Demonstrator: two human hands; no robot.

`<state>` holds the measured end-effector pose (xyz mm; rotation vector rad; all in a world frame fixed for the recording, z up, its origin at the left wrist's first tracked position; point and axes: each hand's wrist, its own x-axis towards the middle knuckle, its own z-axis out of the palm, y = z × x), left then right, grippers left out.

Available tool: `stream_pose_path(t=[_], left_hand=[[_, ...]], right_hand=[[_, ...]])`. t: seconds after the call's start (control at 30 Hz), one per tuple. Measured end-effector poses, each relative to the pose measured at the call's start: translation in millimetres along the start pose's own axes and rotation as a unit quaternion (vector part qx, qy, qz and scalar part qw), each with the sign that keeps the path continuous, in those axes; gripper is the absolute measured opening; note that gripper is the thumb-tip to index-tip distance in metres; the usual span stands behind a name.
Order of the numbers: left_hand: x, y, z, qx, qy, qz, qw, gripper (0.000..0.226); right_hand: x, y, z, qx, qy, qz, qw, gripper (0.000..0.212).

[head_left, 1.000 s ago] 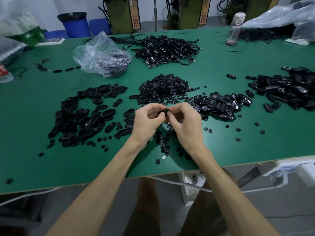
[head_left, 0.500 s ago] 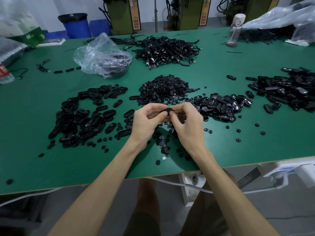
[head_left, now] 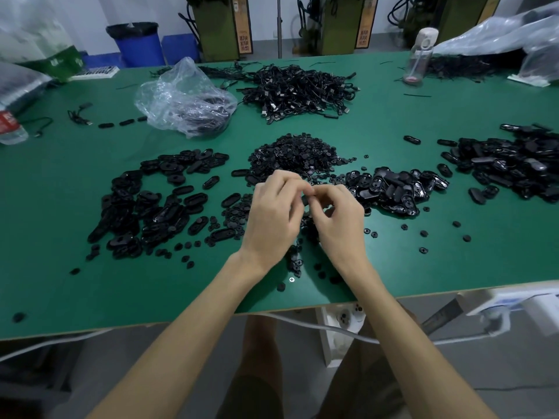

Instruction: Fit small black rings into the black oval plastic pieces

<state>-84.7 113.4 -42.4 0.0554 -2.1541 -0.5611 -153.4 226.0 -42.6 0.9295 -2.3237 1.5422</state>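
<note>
Both hands are up over the green table [head_left: 60, 282], centre of view. My left hand [head_left: 272, 219] and right hand [head_left: 338, 225] have their fingers curled, with the fingertips [head_left: 316, 192] pinched together and touching. A dark sliver shows between the hands just below the tips. It is blurred and mostly hidden, so I can't tell if either hand holds a piece.

The ring pile [head_left: 296, 155] sits just behind my hands. The oval pieces [head_left: 151, 207] are spread out to the left. A second oval heap [head_left: 393, 189] is just right of the right hand. A third oval heap [head_left: 514, 164] is well apart at far right. Loose rings [head_left: 295, 264] lie under and between my wrists, near the front edge, and a few more are scattered to the right.

At the back are a crumpled clear plastic bag [head_left: 184, 98], a tangled cable heap [head_left: 299, 92] and a clear bottle [head_left: 420, 55], standing upright.
</note>
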Motion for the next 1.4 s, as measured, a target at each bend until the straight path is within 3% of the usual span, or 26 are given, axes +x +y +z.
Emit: stream_pose_path(t=[0.03, 0.07, 0.1, 0.13, 0.17, 0.23, 0.3, 0.33, 0.4, 0.53, 0.63, 0.77, 1.1, 1.4], left_hand=[[3, 4, 1, -0.049, 0.013, -0.044, 0.998, 0.017], [8, 8, 2, -0.138, 0.032, -0.140, 0.980, 0.018], [14, 8, 3, -0.233, 0.048, -0.249, 0.939, 0.019], [19, 7, 3, -0.320, 0.069, -0.353, 0.877, 0.020], [22, 4, 2, -0.353, 0.085, -0.415, 0.834, 0.021], [25, -7, -2, -0.411, 0.109, -0.474, 0.771, 0.021], [28, -11, -9, -0.504, 0.148, -0.503, 0.686, 0.021], [28, -16, -12, -0.523, 0.165, -0.508, 0.664, 0.021], [27, -22, -16, -0.510, 0.158, -0.504, 0.679, 0.021], [20, -19, -19, -0.431, 0.058, -0.476, 0.764, 0.022], [16, -14, -25, -0.370, -0.003, -0.458, 0.808, 0.020], [13, -11, -42, -0.297, -0.084, -0.404, 0.861, 0.022], [3, -13, -66, -0.251, -0.120, -0.390, 0.878, 0.025], [4, -9, -80, -0.235, -0.161, -0.372, 0.884, 0.025]], right_hand=[[0, 0, -1, 0.003, -0.002, 0.006, 1.000, 0.012], [0, -1, -1, 0.007, -0.002, 0.013, 1.000, 0.013], [0, -1, -2, 0.009, -0.001, 0.017, 1.000, 0.014], [0, -1, -2, 0.007, -0.002, 0.018, 1.000, 0.015], [-1, -2, -2, 0.000, -0.008, 0.014, 1.000, 0.016], [-3, -3, -1, -0.017, -0.029, -0.004, 0.999, 0.016], [-4, -3, 1, -0.023, -0.042, -0.016, 0.999, 0.016], [-4, -3, 1, -0.020, -0.042, -0.017, 0.999, 0.016], [-3, -2, 2, -0.015, -0.033, -0.013, 0.999, 0.016], [-3, -2, 2, -0.029, -0.037, -0.025, 0.999, 0.016], [-6, -7, 3, -0.066, -0.065, -0.067, 0.993, 0.016], [10, -8, -13, -0.055, -0.046, -0.042, 0.997, 0.017], [70, 54, -99, -0.100, 0.051, 0.118, 0.987, 0.020], [70, 64, -97, -0.204, -0.016, 0.134, 0.970, 0.023]])
